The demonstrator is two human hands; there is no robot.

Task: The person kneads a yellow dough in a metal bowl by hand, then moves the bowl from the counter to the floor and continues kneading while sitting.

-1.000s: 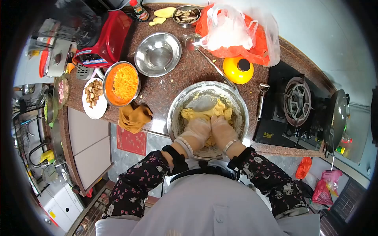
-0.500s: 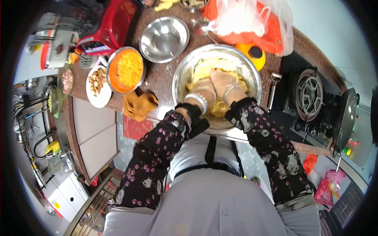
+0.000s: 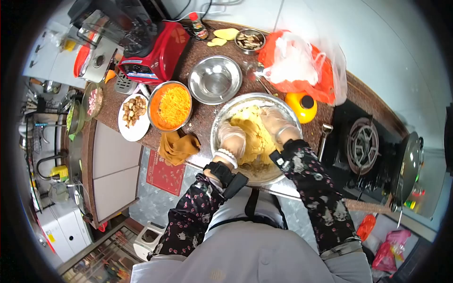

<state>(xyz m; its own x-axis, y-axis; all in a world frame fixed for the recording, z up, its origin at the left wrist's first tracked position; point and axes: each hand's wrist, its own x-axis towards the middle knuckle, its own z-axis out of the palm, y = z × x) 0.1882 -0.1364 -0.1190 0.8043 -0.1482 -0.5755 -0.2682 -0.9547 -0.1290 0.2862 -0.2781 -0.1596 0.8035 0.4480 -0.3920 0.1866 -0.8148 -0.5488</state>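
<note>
A large steel bowl point(image 3: 214, 123) holds a mass of yellow dough point(image 3: 255, 132), with wet, crumbly bits along its near side. Both hands wear clear plastic gloves and are down inside the bowl. My left hand point(image 3: 232, 136) grips the dough's left edge by the bowl wall, its fingers curled and partly hidden. At the upper right, my right hand point(image 3: 276, 121) holds the dough's other side, fingertips bent against it. A white bracelet point(image 3: 225, 158) and a black wrist strap point(image 3: 226, 177) are on my left wrist.
Left of the bowl are an empty steel bowl point(image 3: 215, 80), a bowl of orange shreds point(image 3: 173, 107), a plate of brown chunks point(image 3: 134, 118) and an orange cloth point(image 3: 178, 148). Red bags point(image 3: 323, 78), a yellow round container point(image 3: 301, 107), a peeler point(image 3: 324, 141) and a gas stove point(image 3: 362, 146) lie rightward.
My hands were close together in the middle of the dough. They are now apart, the left at the left wall and the right at the upper right. The camera view has shifted.
</note>
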